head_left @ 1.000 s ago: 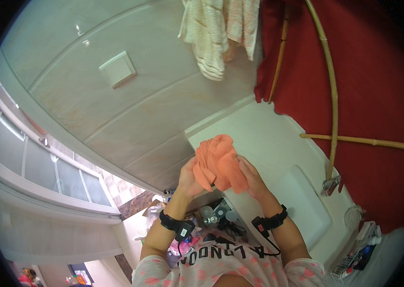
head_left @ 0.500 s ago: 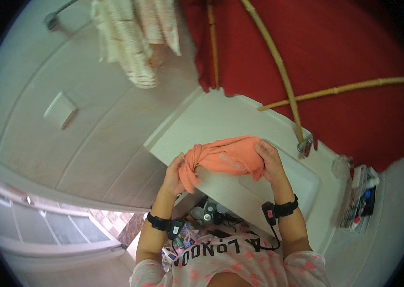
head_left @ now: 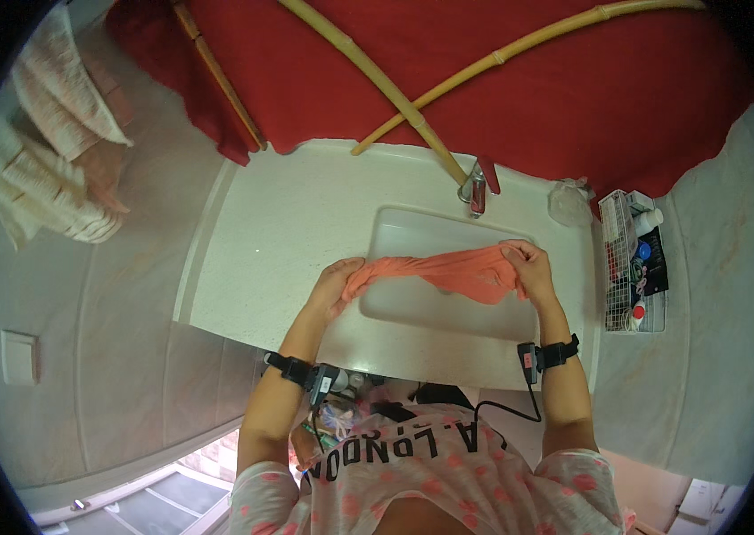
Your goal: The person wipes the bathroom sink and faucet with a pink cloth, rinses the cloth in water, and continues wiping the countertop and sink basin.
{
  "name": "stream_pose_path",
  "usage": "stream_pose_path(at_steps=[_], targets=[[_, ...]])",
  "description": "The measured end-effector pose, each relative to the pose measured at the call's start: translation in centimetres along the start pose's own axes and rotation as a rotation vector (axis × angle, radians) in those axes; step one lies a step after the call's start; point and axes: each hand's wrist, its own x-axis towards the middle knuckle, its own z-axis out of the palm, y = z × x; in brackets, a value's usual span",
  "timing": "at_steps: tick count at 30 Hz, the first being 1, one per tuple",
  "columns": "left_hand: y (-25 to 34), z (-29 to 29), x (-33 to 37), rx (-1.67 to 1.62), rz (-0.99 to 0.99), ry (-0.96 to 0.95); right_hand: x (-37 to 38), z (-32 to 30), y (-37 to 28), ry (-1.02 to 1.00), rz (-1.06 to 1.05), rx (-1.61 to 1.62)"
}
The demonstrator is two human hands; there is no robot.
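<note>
"Orange cloth (head_left: 475, 272), stretched between both hands above the white sink (head_left: 403, 308) — what could go wrong with it?"

"The right end looks the weaker one to me. The right hand (head_left: 533, 270) seems to pinch just the upper edge, so a hard pull from the other side could drag the fabric out of it and drop that end into the basin."

"And the left hand (head_left: 332, 285)?"

"Its fingers are clenched around the bunched, narrow end, which I'd judge a firmer grasp. Anything else you'd watch?"

"The black cable (head_left: 519, 419) looping below the right wrist; it might catch on the counter (head_left: 261, 250) if that arm swings. The bamboo pole (head_left: 444, 156) ends right by the faucet (head_left: 478, 192) too — a careless upward sweep could knock it."

"So where does the fabric lie against the fingers?"

"On the left, inside the curl of the hand, with the gathered strip leaving toward the right. On the right, the fingertips press over the top corner while the wider part sags below them, beside the thumb side."

"Does the sag touch the basin?"

"I cannot tell; seen from above, the gap is hidden."
</note>
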Motion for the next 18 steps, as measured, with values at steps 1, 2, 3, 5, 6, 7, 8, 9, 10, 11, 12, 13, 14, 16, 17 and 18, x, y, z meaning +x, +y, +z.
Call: stream_pose_path(at_steps=[1,2,3,5,6,7,8,9,10,11,12,13,14,16,17,18], targets=[[-0.9,0.5,1.3,0.009,-0.006,0.002,0.9,-0.8,2.1,0.002,0.007,0.009],[-2.0,0.9,2.6,0.182,0.013,0.126,2.1,-1.5,4.9,0.042,-0.094,-0.309],[-3.1,1.5,4.0,0.357,0.033,0.239,3.3,-2.2,7.9,0.086,-0.190,-0.631],[-5.1,2.5,5.7,0.395,0.014,0.237,5.9,-2.4,13.4,0.118,-0.207,-0.718],[-6.1,3.2,6.2,0.336,-0.042,0.196,6.8,-2.6,15.5,0.118,-0.224,-0.634],[-6.8,3.3,6.7,0.283,-0.088,0.164,7.7,-2.5,16.8,0.117,-0.248,-0.540],[-7.7,3.2,7.5,0.242,-0.108,0.182,8.6,-1.5,17.1,0.038,-0.183,-0.537],[-8.7,3.2,7.9,0.240,-0.110,0.203,9.2,-0.7,16.2,0.018,-0.184,-0.531],[-9.5,3.3,8.8,0.200,-0.158,0.212,9.9,0.0,14.2,-0.204,-0.078,-0.492],[-10.4,3.4,9.4,0.164,-0.186,0.212,10.6,0.7,12.8,-0.412,0.011,-0.448],[-11.5,3.5,10.2,0.118,-0.213,0.208,11.5,1.4,12.5,-0.422,0.011,-0.445],[-12.6,3.4,10.9,0.116,-0.214,0.221,12.3,2.1,12.3,-0.553,0.165,-0.314],[-13.6,2.9,11.3,0.049,-0.247,0.237,13.2,2.9,13.2,-0.631,0.237,-0.240],[-15.1,5.3,12.6,-0.057,-0.320,0.255,15.3,3.1,18.8,-0.544,0.164,-0.290],[-15.8,5.0,12.9,-0.055,-0.317,0.278,15.2,4.3,20.2,-0.497,0.075,-0.332],[-16.8,4.5,13.2,-0.103,-0.318,0.273,14.8,5.4,20.8,-0.442,-0.010,-0.379]])
